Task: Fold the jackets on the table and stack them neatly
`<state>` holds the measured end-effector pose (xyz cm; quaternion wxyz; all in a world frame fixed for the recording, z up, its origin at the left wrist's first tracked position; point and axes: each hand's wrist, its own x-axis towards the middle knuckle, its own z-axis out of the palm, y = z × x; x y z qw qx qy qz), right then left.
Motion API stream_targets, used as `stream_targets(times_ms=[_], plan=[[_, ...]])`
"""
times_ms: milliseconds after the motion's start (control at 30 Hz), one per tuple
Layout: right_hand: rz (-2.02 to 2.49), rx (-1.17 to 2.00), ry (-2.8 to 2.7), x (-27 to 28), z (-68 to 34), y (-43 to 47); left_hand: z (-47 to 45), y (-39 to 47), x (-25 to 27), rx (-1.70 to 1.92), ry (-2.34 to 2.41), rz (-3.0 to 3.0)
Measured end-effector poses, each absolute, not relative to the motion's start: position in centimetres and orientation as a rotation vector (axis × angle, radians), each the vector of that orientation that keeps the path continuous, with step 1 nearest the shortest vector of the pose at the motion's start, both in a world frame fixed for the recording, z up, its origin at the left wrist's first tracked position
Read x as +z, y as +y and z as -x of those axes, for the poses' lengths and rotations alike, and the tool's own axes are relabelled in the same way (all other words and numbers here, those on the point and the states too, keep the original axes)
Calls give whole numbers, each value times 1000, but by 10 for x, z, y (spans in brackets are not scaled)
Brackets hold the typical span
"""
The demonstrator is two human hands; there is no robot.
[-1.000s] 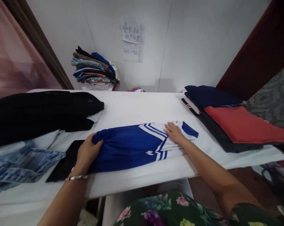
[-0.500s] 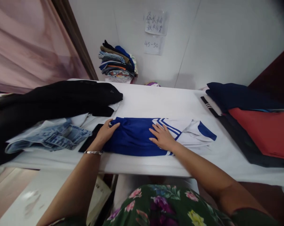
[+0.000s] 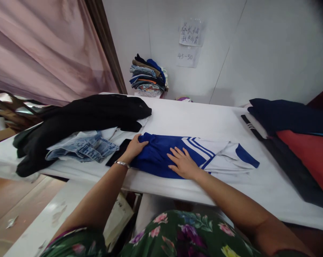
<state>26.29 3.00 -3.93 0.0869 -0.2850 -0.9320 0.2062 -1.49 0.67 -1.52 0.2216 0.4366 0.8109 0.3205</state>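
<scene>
A blue and white top with stripes lies folded into a long strip on the white table. Its white part and a blue-edged end point right. At the left end, my left hand grips the blue fabric, thumb on top; some of its fingers are hidden. My right hand rests flat on the blue part beside the stripes, fingers spread. Small creases run through the cloth between both hands. A flat black item lies partly under my left hand and wrist.
Left of the top are light blue jeans and a large black garment. Folded dark and red clothes are stacked at the right. Behind the table, a clothes pile stands against the wall, below paper signs.
The view has shifted left, so things appear farther right. My right hand has slid left over the top, off the stripes onto plain blue cloth. My left hand stays at its end.
</scene>
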Motion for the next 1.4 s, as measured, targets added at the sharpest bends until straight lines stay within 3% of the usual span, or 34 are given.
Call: stream_targets(times_ms=[133,333,467,633,833,1000,1167,1400], plan=[[819,866,-2605,-39,-264,30,10,10,9,986,2169,-1257],[796,1559,-1788,-32,-255,36,-28,28,78,932,2015,-1584],[641,1773,-1340,-19,-252,35,-82,48,109,801,1887,-1901],[620,1797,-1124,-5,-281,34,-163,74,105,781,1649,-2014],[585,1643,-1005,-6,-328,33,-205,77,85,892,1174,-1629],[634,1697,-984,-9,-346,29,-170,59,37,1166,1486,-1941],[555,1805,-895,-8,-351,31,-166,32,-3,859,1615,-2302],[682,1664,-887,-3,-399,45,-224,42,-1,657,1487,-2492]])
